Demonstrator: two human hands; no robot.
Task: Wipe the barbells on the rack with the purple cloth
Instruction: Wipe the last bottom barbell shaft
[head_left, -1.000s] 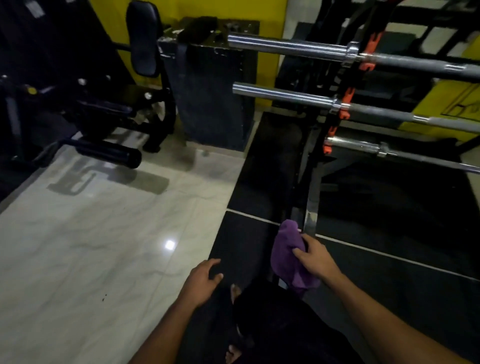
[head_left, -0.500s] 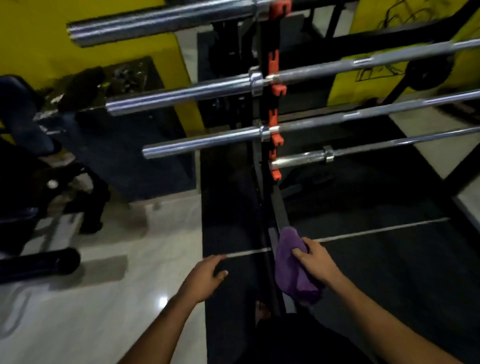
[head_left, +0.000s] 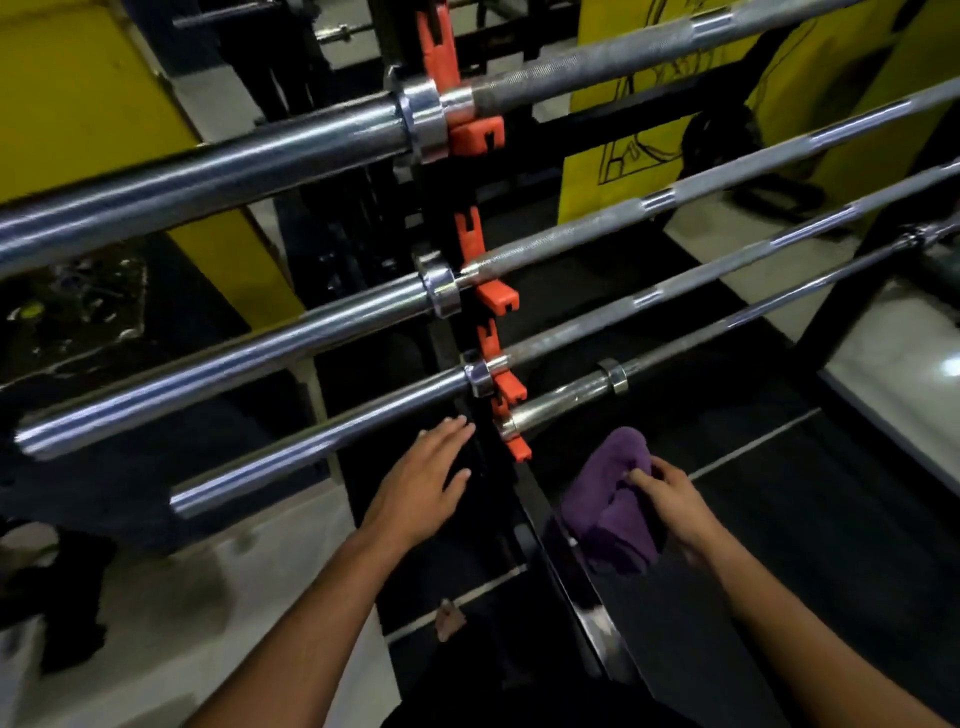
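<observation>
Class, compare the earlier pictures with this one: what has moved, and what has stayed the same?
The view has closed in on the rack. The left hand has lifted toward the third barbell, fingers straight. The right hand still grips the purple cloth. No bar wiped yet.

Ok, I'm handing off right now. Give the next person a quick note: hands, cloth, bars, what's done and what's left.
Right hand grips the bunched purple cloth, just below the lowest barbell, not touching it.
Left hand is open, fingers extended toward the rack upright, holding nothing.
Four barbells rest on the orange hooks.
Done: cloth is in hand at the rack.
Left: the cloth is on no bar yet; whether any has been wiped cannot be told.
</observation>
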